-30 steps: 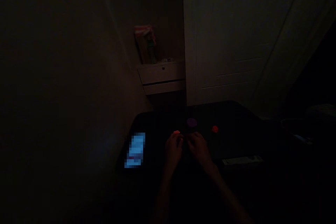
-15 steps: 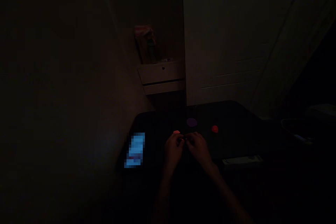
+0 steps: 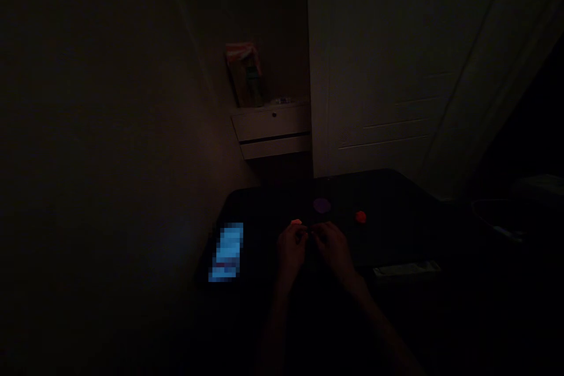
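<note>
Over the dark table [image 3: 273,202], my left hand [image 3: 291,247] is closed, thumb and fingers pinched. My right hand [image 3: 331,247] faces it, also pinched, with the fingertips of both hands almost meeting. Whatever is between them is too small and dark to name. Just beyond my left fingers shows a bright orange lump [image 3: 296,222], partly covered by the hand. A flat purple disc [image 3: 322,205] lies farther back, in front of both hands. To the right of my right hand sits a red-orange lump [image 3: 361,217].
A lit, blurred-out screen [image 3: 227,252] lies at the table's left edge. Behind the table stand a drawer unit [image 3: 273,126] with a striped bag [image 3: 242,70] on top and a pale panelled door [image 3: 374,70]. Below the table's right front edge is a pale flat object [image 3: 406,269].
The hands stay almost in place, with only slight shifts at the fingertips. The lumps and the disc have not moved.
</note>
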Demonstrator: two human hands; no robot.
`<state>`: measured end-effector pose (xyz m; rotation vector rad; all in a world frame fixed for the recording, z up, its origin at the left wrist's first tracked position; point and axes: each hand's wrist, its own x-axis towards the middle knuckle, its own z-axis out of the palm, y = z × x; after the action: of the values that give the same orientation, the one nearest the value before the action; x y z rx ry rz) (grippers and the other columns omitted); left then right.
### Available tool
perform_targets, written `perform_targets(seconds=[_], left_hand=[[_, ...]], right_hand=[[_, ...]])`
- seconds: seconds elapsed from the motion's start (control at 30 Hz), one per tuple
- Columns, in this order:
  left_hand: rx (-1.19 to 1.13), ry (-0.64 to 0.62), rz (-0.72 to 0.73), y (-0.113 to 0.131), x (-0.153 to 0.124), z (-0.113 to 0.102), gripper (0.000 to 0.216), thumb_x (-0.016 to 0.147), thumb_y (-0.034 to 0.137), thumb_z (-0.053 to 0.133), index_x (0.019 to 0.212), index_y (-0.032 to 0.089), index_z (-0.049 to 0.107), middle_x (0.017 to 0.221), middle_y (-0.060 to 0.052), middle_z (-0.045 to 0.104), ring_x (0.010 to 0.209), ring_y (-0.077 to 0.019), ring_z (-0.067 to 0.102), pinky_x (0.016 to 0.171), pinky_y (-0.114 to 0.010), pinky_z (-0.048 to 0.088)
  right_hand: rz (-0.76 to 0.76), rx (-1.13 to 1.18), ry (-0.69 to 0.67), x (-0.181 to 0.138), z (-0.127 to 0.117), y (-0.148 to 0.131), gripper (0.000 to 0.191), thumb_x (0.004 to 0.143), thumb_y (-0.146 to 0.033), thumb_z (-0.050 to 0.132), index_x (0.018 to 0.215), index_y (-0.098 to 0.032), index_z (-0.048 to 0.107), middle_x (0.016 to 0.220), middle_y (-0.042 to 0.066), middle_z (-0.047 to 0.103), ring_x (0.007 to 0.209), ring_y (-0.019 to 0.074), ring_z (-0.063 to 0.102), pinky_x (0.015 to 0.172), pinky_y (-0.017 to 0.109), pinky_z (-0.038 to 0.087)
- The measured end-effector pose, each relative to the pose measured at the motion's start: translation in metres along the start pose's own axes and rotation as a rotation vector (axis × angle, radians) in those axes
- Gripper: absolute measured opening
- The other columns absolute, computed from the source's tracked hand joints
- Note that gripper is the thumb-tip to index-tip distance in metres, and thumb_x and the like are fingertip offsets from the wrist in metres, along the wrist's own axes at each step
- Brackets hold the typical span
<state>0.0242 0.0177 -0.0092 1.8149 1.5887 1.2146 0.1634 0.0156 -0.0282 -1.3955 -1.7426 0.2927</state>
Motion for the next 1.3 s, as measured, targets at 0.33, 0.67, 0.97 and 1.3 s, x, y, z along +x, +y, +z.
perform_targets(seconds=[0.33,0.67,0.97,1.3], left_hand=[[-0.029,-0.052,-0.068,0.002,0.001,-0.002,0.019,0.084,0.012,0.07,0.1,0.021,0.073,0.1,-0.002,0.078,0.079,-0.0144,0.07,0.078,-0.028,0.054],[-0.033,-0.021,-0.04,0.002,0.0,-0.001,0.023,0.081,0.009,0.073,0.102,0.02,0.073,0.105,-0.005,0.076,0.082,-0.0147,0.071,0.077,-0.028,0.055],[0.058,-0.025,0.043,0.005,-0.002,-0.003,0.013,0.084,0.01,0.069,0.09,0.02,0.076,0.122,-0.008,0.07,0.092,-0.0172,0.069,0.083,-0.032,0.055],[-0.131,0.138,-0.115,-0.007,0.003,-0.004,0.023,0.086,0.008,0.056,0.104,0.018,0.067,0.099,-0.005,0.074,0.077,-0.0132,0.068,0.072,-0.025,0.054]], right_hand=[[0.008,0.061,-0.041,0.0,-0.004,-0.003,0.018,0.09,-0.014,0.056,0.099,-0.019,0.071,0.1,0.008,0.072,0.094,0.0232,0.067,0.085,0.035,0.051],[0.023,0.011,-0.04,0.0,-0.005,-0.006,0.02,0.09,-0.015,0.058,0.102,-0.02,0.073,0.102,0.008,0.069,0.096,0.0221,0.067,0.087,0.033,0.051],[0.044,0.005,-0.014,0.001,-0.004,-0.005,0.017,0.09,-0.014,0.058,0.097,-0.019,0.073,0.1,0.008,0.067,0.09,0.021,0.067,0.083,0.032,0.052],[0.057,0.049,0.035,0.0,-0.007,-0.009,0.022,0.086,-0.012,0.055,0.098,-0.02,0.072,0.101,0.008,0.068,0.091,0.0213,0.067,0.084,0.033,0.052]])
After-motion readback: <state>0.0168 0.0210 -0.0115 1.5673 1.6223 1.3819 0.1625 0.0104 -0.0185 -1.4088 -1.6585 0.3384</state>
